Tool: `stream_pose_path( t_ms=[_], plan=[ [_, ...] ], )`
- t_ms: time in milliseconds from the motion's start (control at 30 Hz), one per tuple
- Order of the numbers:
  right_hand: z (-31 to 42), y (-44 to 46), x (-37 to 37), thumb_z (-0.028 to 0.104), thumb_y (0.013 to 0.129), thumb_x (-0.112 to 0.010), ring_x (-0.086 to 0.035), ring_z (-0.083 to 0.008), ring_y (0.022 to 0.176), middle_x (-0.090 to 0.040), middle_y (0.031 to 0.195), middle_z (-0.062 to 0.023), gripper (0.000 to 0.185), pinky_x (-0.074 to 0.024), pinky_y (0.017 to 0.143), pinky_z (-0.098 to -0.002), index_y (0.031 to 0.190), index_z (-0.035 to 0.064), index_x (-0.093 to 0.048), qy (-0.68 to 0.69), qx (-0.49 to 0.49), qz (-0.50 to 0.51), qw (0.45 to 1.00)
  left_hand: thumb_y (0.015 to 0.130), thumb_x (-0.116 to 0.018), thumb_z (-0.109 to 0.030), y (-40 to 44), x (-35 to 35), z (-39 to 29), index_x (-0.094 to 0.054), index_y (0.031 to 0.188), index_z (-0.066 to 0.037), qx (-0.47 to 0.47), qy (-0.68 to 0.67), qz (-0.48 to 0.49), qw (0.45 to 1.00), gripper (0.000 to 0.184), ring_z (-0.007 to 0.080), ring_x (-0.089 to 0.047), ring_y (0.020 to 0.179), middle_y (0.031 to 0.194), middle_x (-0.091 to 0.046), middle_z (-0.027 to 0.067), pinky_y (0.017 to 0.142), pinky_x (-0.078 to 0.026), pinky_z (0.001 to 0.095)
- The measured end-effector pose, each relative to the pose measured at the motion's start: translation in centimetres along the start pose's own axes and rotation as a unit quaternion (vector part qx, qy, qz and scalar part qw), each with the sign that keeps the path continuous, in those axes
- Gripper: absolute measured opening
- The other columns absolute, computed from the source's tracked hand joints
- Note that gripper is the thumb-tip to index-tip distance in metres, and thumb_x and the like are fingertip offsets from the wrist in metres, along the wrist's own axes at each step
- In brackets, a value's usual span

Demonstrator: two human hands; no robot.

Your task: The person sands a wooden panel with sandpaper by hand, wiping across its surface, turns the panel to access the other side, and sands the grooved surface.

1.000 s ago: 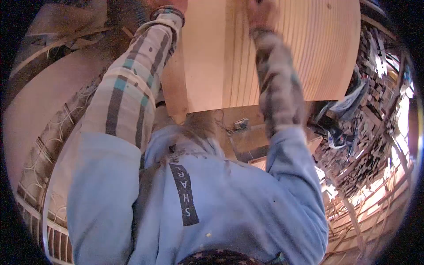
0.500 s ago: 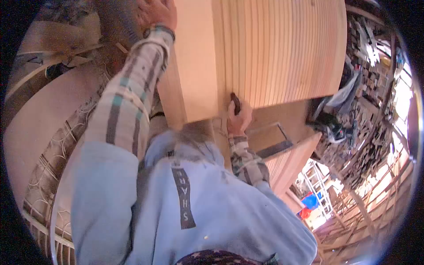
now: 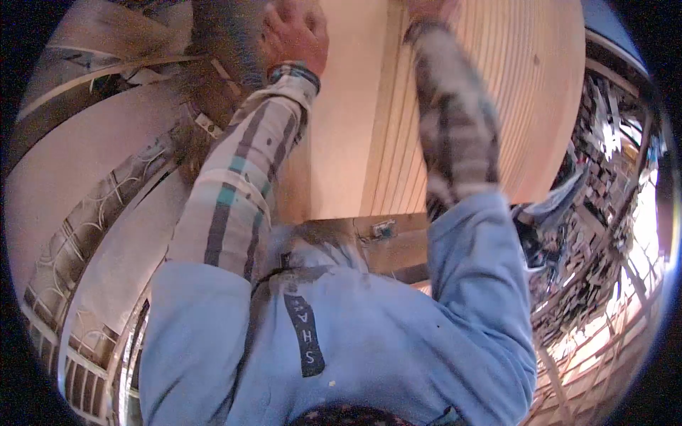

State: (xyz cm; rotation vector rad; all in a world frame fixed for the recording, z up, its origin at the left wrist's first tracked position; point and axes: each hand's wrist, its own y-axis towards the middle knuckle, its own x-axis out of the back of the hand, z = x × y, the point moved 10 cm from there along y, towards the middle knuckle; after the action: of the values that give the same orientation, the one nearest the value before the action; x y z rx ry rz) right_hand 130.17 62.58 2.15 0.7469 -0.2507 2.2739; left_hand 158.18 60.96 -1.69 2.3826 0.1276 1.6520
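A wide wooden panel (image 3: 341, 142) with grooved, striped grain on its right part fills the upper middle. My left hand (image 3: 297, 35) rests at the panel's left edge, fingers bent over the wood and partly spread. Near the top edge of the view, my right hand (image 3: 433, 8) is over the grooved part; its fingers are cut off by the frame, and whatever it holds is hidden. Both forearms wear checked sleeves below the light blue top.
Many stacked wood offcuts (image 3: 597, 206) lie at the right, with a dark and silvery plastic bag (image 3: 550, 206) beside the panel. A curved pale panel and ornamental metalwork (image 3: 106, 192) stand at the left. A small object (image 3: 383, 229) lies below the panel's near edge.
My right hand, near the panel's near edge with a dark object half a second ago, has moved forward to the top. The panel and my left hand appear shifted rightward, the panel also lower in view.
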Motion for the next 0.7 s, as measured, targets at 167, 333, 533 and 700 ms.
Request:
stream_pose_path(
  t_ms=[167, 333, 533, 700],
  plan=[
    [-4.6, -29.3, 8.6, 0.012, 0.086, -0.069, -0.063, -0.0287, 0.078, -0.067, 0.085, -0.0144, 0.017, -0.0498, 0.073, -0.0400, 0.101, 0.0051, -0.070, -0.283, 0.070, -0.033, 0.956, 0.095, -0.053, -0.035, -0.4, 1.8, -0.8, -0.039, 0.147, -0.014, 0.008, -0.025, -0.002, 1.000, 0.057, 0.0374, -0.054, 0.116, 0.134, -0.049, 0.0219, 0.096, -0.045, 0.0471],
    [-5.4, -42.2, 12.8, 0.008, 0.085, -0.068, -0.062, -0.0344, 0.081, -0.066, 0.088, -0.0166, 0.016, -0.0486, 0.075, -0.0425, 0.101, 0.0024, -0.068, -0.255, -0.069, 0.029, 0.964, 0.096, -0.053, -0.033, 0.5, 1.6, -1.1, -0.039, 0.146, -0.010, -0.009, -0.035, 0.011, 0.999, 0.057, 0.0376, -0.052, 0.117, 0.132, -0.050, 0.0218, 0.096, -0.044, 0.0469],
    [-3.8, -15.6, 3.9, 0.030, 0.093, -0.059, -0.063, -0.0315, 0.087, -0.068, 0.095, -0.0129, 0.026, -0.0452, 0.078, -0.0440, 0.108, 0.0114, -0.068, -0.284, 0.071, -0.068, 0.954, 0.093, -0.055, -0.032, 0.8, 2.4, -1.1, -0.038, 0.145, -0.009, -0.028, -0.075, -0.012, 0.997, 0.059, 0.0387, -0.051, 0.117, 0.130, -0.049, 0.0220, 0.097, -0.043, 0.0478],
    [-4.0, -8.5, 0.2, 0.033, 0.095, -0.056, -0.064, -0.0295, 0.088, -0.068, 0.098, -0.0183, 0.032, -0.0485, 0.076, -0.0411, 0.110, 0.0061, -0.066, -0.309, 0.034, -0.008, 0.950, 0.092, -0.056, -0.031, 0.3, 2.7, -1.1, -0.041, 0.143, -0.010, -0.008, -0.055, -0.009, 0.998, 0.057, 0.0378, -0.054, 0.114, 0.126, -0.052, 0.0211, 0.094, -0.046, 0.0457]
  ],
)
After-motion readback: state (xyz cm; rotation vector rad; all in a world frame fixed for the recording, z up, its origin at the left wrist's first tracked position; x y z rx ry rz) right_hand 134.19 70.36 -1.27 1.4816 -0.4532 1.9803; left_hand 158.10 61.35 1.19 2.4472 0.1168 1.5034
